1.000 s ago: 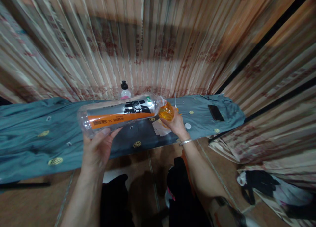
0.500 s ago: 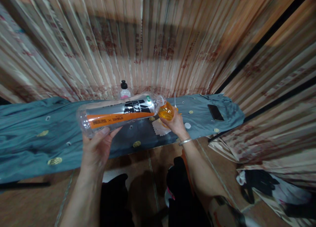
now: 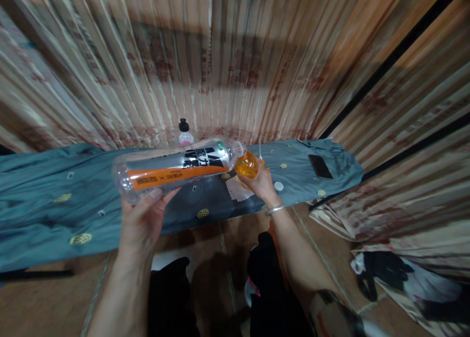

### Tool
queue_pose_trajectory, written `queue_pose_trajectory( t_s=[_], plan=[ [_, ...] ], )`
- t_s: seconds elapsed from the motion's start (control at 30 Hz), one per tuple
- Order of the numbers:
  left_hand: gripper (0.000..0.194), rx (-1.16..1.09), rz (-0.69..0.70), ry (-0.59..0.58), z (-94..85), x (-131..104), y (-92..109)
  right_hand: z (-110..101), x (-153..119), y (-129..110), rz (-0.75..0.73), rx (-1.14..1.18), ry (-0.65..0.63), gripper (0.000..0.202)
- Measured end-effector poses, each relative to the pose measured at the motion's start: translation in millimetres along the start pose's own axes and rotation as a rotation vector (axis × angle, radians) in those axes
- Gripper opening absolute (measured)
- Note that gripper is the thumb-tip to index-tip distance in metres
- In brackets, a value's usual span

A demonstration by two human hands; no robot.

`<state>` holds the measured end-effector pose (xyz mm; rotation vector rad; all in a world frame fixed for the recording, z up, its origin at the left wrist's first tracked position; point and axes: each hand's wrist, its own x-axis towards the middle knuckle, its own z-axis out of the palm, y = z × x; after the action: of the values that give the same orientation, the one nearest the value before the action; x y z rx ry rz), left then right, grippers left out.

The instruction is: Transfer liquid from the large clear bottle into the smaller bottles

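Striped curtain [image 3: 220, 58] fills my feed beyond the big bottle [image 3: 169, 173], with a teal cloth [image 3: 40, 195] spread below it. I see the left hand [image 3: 143, 214] curled under the big bottle's base end, thumb against its side — the big bottle is held sideways above the cloth. At its neck, the right hand [image 3: 262, 183] is closed around an orange vessel [image 3: 246, 165]; I can't quite tell whether the mouths touch. Behind the big bottle stands a black-capped flask [image 3: 185, 137]; right of its neck — a white disc [image 3: 278, 186], then a phone [image 3: 320, 166].

Striped curtains [image 3: 235, 82] hang beyond a brown tiled floor [image 3: 47, 303].
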<state>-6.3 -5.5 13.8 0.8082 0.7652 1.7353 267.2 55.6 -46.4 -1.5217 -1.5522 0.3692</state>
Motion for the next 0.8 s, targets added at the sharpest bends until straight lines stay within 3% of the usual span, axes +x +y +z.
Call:
queue_pose_trajectory(
  t_s=[0.8],
  plan=[
    [0.041,0.017,0.040,-0.031,-1.7,-0.3,-0.1,-0.3,-0.4,0.2,0.002,-0.002,0.007,0.069]
  ],
)
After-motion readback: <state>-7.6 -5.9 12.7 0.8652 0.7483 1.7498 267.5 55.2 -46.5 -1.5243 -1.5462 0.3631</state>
